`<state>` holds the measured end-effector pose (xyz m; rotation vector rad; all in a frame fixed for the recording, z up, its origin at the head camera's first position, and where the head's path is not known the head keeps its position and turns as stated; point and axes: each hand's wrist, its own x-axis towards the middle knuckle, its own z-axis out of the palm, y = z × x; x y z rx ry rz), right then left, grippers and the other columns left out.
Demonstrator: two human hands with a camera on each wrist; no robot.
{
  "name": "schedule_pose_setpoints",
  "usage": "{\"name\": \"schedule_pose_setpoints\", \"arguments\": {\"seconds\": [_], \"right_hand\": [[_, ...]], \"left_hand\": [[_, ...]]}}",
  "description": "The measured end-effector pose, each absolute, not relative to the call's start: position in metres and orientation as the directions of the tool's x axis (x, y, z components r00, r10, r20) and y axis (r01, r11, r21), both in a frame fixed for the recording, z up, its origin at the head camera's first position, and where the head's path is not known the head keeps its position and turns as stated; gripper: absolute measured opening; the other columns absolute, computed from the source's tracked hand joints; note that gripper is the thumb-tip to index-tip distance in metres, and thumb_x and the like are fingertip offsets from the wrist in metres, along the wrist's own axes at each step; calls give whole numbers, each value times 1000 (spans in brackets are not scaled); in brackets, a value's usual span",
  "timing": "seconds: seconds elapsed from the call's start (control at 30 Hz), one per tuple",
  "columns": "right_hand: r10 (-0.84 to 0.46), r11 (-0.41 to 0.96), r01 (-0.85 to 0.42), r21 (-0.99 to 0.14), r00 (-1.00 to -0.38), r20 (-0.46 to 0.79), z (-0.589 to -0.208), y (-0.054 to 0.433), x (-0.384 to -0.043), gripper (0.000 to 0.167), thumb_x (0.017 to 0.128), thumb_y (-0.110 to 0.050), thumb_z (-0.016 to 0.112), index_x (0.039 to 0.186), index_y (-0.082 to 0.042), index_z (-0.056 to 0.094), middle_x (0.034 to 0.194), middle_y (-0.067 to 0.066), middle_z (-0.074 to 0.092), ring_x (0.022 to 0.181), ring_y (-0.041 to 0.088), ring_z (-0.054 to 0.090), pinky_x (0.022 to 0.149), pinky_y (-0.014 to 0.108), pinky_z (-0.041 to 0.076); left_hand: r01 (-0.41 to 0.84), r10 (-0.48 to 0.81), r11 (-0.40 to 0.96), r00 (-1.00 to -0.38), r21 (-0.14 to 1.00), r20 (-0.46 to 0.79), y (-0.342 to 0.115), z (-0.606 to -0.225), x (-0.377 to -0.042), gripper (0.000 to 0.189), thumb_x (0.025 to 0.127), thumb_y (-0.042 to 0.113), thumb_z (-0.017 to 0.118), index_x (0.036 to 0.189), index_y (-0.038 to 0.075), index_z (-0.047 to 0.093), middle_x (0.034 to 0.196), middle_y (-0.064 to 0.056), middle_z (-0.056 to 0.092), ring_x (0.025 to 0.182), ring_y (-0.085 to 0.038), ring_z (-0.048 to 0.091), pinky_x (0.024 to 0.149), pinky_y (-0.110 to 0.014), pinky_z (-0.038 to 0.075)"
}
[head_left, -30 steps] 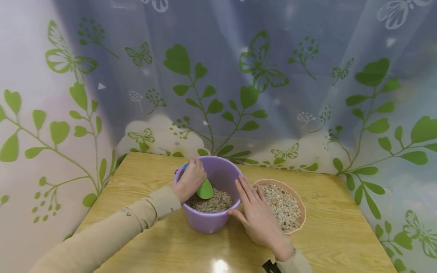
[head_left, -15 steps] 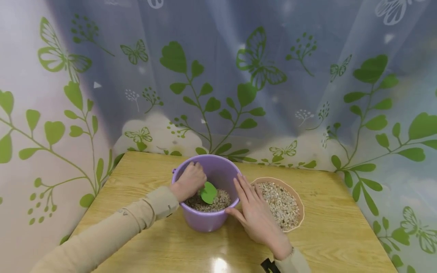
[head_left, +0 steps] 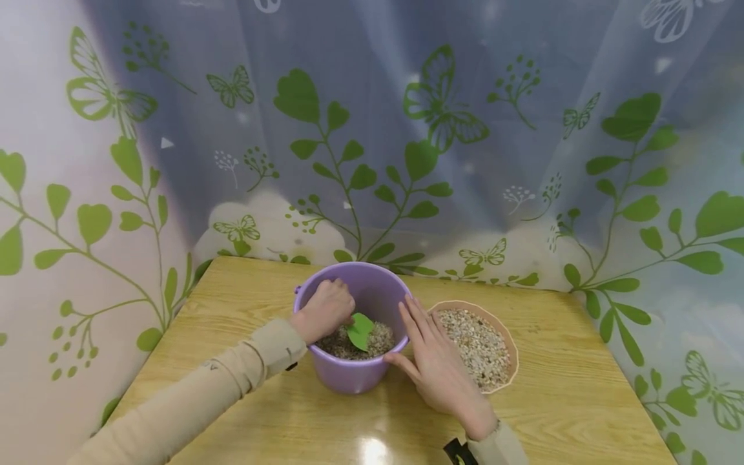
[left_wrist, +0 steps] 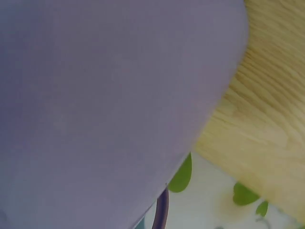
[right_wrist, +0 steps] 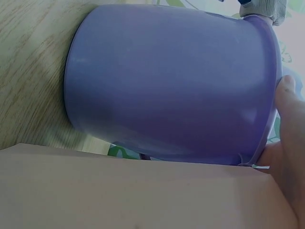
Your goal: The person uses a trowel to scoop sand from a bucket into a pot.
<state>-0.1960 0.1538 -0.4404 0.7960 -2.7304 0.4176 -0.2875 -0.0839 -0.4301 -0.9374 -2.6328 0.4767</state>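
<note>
A purple bucket stands on the wooden table with fine gravel in its bottom. My left hand reaches down inside it, fingers curled round a toy shovel. The shovel's green blade shows over the gravel; its handle is hidden by the hand. In the left wrist view the bucket's wall fills most of the picture and the hand is out of sight. My right hand rests on the bucket's right rim, fingers straight along the outside. In the right wrist view its thumb touches the rim.
To the right of the bucket sits a peach-coloured tub of pale gravel, partly behind my right hand. Its wall is close below the bucket in the right wrist view. A printed curtain hangs behind the wooden table.
My left hand has sunk deeper into the bucket. The shovel's blade has turned and shifted slightly right, and its blue handle has gone from sight. My right hand has stayed on the rim.
</note>
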Motion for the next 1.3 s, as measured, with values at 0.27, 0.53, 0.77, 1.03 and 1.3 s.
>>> {"name": "schedule_pose_setpoints", "arguments": {"seconds": [0.27, 0.53, 0.77, 1.03, 1.3], "right_hand": [[-481, 802, -564, -197, -806, 345, -441, 155, -196, 83, 102, -56, 47, 160, -4, 19, 169, 13, 12, 155, 25, 13, 121, 55, 21], [-481, 802, -562, -202, -808, 341, -441, 155, -195, 83, 103, -57, 45, 161, -5, 17, 170, 10, 7, 155, 24, 12, 121, 54, 20], [-481, 805, -557, -205, -815, 324, -441, 155, -195, 83, 103, -58, 42, 161, -5, 14, 170, 9, 4, 156, 22, 8, 122, 52, 18], [-481, 805, -557, -206, -815, 324, -440, 154, -194, 83, 103, -54, 48, 161, -4, 14, 170, 7, 0, 156, 23, 8, 122, 53, 18], [-486, 809, -558, -184, -812, 323, -440, 154, -195, 82, 103, -50, 51, 161, -4, 15, 170, 11, 4, 156, 24, 8, 122, 54, 18]], "left_hand": [[545, 583, 800, -805, -252, 108, -89, -417, -284, 43, 88, 50, 74, 72, 11, 69, 76, -6, 67, 74, -24, 62, 61, -36, 55], [491, 506, 860, -855, -137, 111, -99, -401, -271, 49, 92, 53, 69, 74, 7, 69, 78, -8, 65, 76, -25, 60, 62, -40, 55], [445, 462, 887, -845, -124, 268, -114, -395, -259, 52, 91, 55, 68, 75, 6, 65, 77, -9, 66, 71, -25, 63, 56, -37, 54], [396, 382, 918, -863, -28, 331, -133, -389, -250, 51, 90, 56, 69, 74, 8, 68, 73, -5, 63, 66, -20, 58, 53, -31, 48], [370, 338, 929, -867, 19, 366, -148, -384, -237, 51, 91, 56, 68, 77, 7, 71, 70, -2, 57, 61, -17, 50, 51, -29, 44]]}}
